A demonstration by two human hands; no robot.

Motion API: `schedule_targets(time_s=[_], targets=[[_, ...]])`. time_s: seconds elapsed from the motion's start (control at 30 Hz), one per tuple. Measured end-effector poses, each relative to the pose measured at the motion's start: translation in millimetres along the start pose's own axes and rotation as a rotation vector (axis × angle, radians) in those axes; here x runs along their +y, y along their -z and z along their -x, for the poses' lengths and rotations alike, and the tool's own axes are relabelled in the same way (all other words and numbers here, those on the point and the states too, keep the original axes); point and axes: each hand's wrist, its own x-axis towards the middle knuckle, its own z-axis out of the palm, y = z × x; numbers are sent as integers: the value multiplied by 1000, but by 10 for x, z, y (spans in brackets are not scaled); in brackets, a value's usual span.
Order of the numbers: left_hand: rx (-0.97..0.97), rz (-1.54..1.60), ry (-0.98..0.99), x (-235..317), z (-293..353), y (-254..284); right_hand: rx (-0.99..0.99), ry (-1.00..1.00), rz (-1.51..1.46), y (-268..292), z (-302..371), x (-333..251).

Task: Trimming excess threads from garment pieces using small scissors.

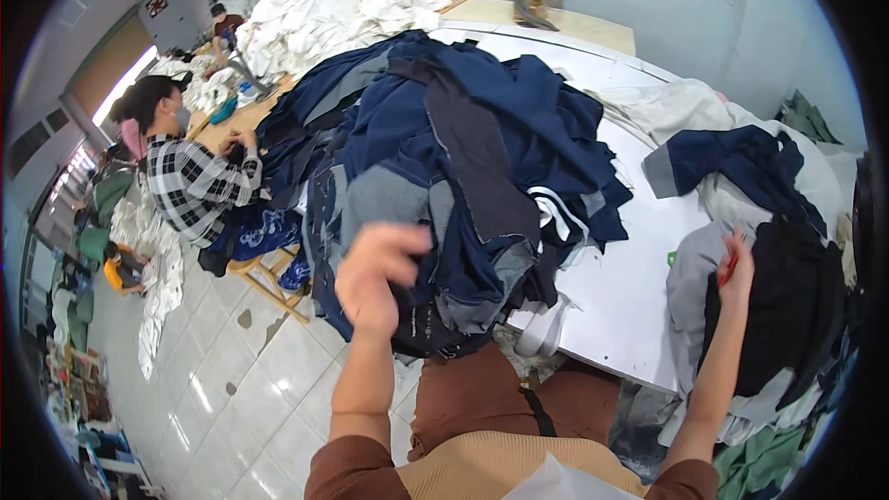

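Navy clothes [556,143] crowd the counter [630,315] near your left hand [378,276], fingers loosely spread. Your right hand [739,268] holds a red tool [729,270] beside black cloth [785,306].

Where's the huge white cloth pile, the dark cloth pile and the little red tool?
White cloth pile [324,23]: head view, on its crumpled middle.
Dark cloth pile [468,176]: head view, on a dark grey piece near its middle.
Red tool [729,272]: head view, on its red part, in the right hand [741,274].
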Motion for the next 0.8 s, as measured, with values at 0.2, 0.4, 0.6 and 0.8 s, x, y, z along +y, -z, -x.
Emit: schedule_targets(time_s=[0.2, 0.4, 0.6, 0.8], targets=[[-433, -1130, -180, -747, -503, -320, 113, -325, -67, 362, 866, 1386], [-627, -340, -261, -369, -282, -1060, 45, -325, -115, 161, 1679, 1360], [-1312, 218, -215, 280, 643, -1627, -213, -355, -502, 24, 1630, 1054], [-1340, 537, 504, -328, 1290, -1375, -31, -404, -235, -80, 1784, 1109]])
